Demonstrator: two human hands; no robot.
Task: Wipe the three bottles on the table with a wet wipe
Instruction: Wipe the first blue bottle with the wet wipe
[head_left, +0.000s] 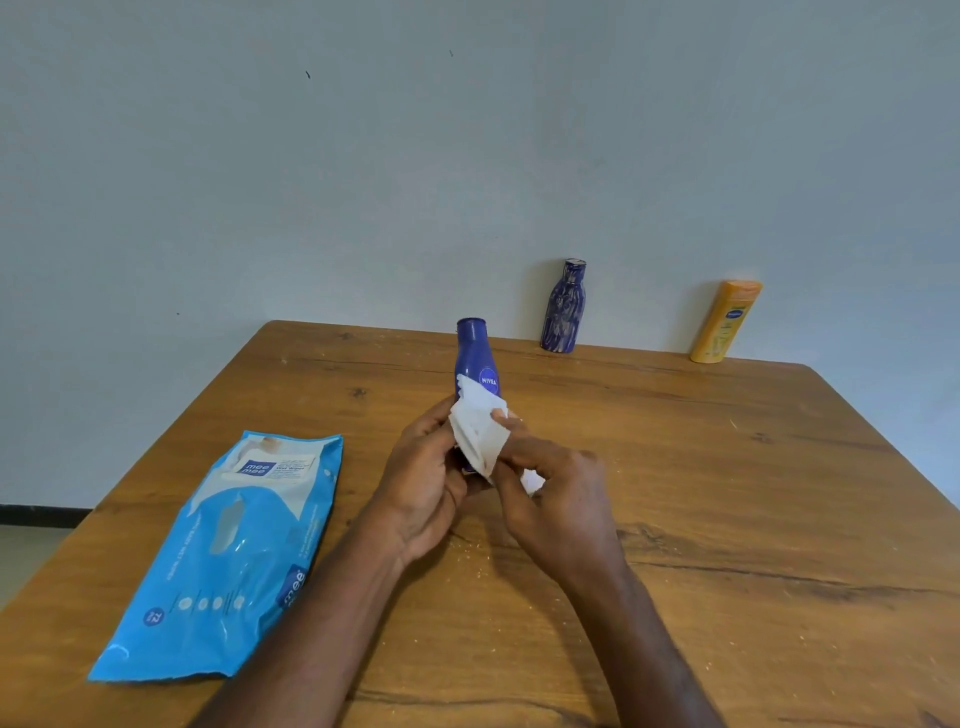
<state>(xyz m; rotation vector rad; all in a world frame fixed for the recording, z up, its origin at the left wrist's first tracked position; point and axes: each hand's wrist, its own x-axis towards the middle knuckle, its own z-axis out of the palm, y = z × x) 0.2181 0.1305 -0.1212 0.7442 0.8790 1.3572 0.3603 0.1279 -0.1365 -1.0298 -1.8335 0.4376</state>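
My left hand (423, 483) grips the lower part of a dark blue Nivea bottle (475, 358), held above the wooden table (727, 493) with its cap pointing away from me. A white wet wipe (478, 436) is wrapped over the bottle's lower body. My right hand (558, 493) pinches the wipe against the bottle. At the table's far edge a blue patterned bottle (563, 306) and a yellow-orange bottle (727, 322) stand upright against the wall.
A light blue pack of wet wipes (234, 556) lies flat on the table's left side, near my left forearm. Small crumbs are scattered on the wood in front of my hands. A pale wall rises behind the table.
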